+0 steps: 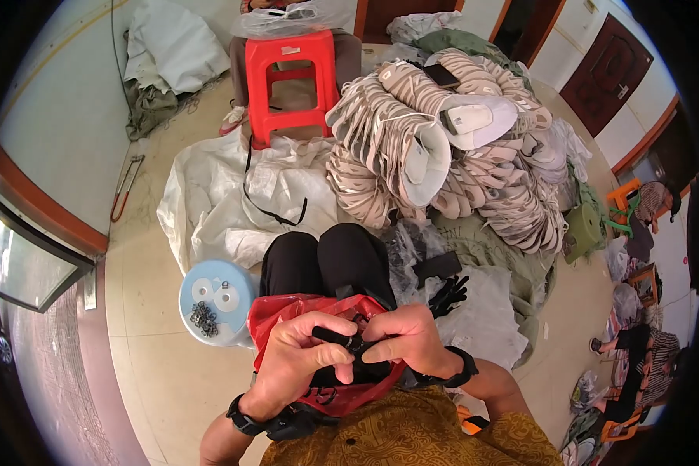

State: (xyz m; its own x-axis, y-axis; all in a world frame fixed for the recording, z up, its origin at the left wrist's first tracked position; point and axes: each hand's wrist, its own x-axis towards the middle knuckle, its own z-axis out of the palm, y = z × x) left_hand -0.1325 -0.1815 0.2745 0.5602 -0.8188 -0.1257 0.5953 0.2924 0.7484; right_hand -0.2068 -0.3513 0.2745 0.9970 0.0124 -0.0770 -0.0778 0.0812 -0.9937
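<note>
Over my lap, both hands are closed on a short black strap (330,335). My left hand (299,353) pinches it between thumb and fingers, one end sticking out past the grip. My right hand (413,339) pinches the other end close by. A small dark fitting seems to sit on the strap between my fingertips, too small to make out. Beneath my hands a red plastic bag (270,312) lies open across my thighs, with dark pieces inside it. To my left, a pile of small dark metal buckles or rings (203,319) rests on a light blue stool (237,278).
Bundled beige shoe uppers (388,147) are heaped ahead to the right, a black phone (441,75) on top. A red stool (290,123) stands before a seated person. White sheeting (210,182) covers floor ahead. A black glove (448,296) lies by my right knee. Other people sit far right.
</note>
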